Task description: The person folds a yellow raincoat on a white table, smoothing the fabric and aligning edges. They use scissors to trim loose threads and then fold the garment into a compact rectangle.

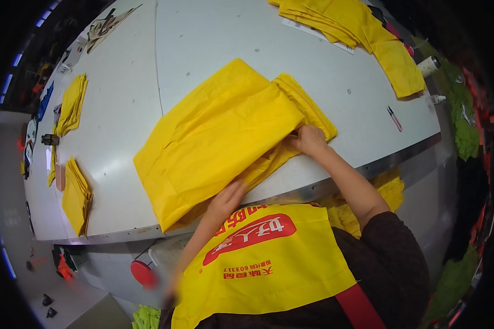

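Observation:
A large piece of yellow cloth [219,131] lies folded over in front of me, reaching the table's near edge. Its top layer rises loosely, and a second folded yellow layer [307,104] shows beneath it on the right. My right hand [311,140] has its fingers closed on the cloth's near right edge; the fingertips are partly hidden in the fold. My left hand [228,198] rests on the near edge of the cloth, fingers stretched out and slightly blurred.
The white table [203,38] has folded yellow cloths [77,197] at left and a yellow stack [346,24] at far right. A small dark jar [50,140] stands at left. Pink-handled snips [394,119] lie at right. More yellow cloth [389,192] sits below the table edge.

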The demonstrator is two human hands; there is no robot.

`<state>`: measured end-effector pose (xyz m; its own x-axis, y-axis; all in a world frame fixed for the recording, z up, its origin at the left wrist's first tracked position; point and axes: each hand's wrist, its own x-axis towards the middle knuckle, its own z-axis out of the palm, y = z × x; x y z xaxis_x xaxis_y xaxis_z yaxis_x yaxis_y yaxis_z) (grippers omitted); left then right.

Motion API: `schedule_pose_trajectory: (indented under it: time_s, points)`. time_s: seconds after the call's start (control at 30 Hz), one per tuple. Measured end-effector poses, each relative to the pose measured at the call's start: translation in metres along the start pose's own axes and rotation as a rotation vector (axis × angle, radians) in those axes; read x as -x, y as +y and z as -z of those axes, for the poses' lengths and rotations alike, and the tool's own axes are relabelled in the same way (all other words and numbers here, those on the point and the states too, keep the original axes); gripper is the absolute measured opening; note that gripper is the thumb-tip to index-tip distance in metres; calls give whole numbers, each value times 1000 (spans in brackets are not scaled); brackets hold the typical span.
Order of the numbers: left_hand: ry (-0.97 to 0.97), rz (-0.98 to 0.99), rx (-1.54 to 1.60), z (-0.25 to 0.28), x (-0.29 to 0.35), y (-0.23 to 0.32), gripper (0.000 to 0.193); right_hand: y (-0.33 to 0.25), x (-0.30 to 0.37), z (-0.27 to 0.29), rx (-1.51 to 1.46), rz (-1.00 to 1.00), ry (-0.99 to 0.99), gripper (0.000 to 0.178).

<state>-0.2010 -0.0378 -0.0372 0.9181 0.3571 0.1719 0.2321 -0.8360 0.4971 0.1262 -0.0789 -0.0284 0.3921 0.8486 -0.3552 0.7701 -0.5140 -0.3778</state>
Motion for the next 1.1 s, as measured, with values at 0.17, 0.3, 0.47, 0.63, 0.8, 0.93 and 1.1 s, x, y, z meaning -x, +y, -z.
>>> schedule_pose_trajectory:
  time_s: [0.17, 0.3, 0.47, 0.63, 0.8, 0.93, 1.1]
  points:
    - [-224, -123, -382, -54, -64, -4, 45, -3, -1, 3, -100, 65, 72, 42]
    - [-44, 252, -273, -43, -82, -1, 46, 12, -6, 11, -373, 163, -117, 39]
    - [14, 248, -203, -33, -78, 7, 47, 37, -31, 43, -1206, -227, -95, 40]
    - [53, 241, -232, -41, -78, 5, 45, -7, -66, 50, -650, -33, -85, 42]
    - [15, 306, -332, -50, -69, -3, 39, -24, -20, 51, -696, 71, 19, 36]
    - [73, 245, -323, -43, -72, 1, 37, 38, 0, 13, -583, 80, 105, 32]
    - [43, 286, -280, -36, -71, 9, 36, 45, -7, 34, -281, -97, 227, 29]
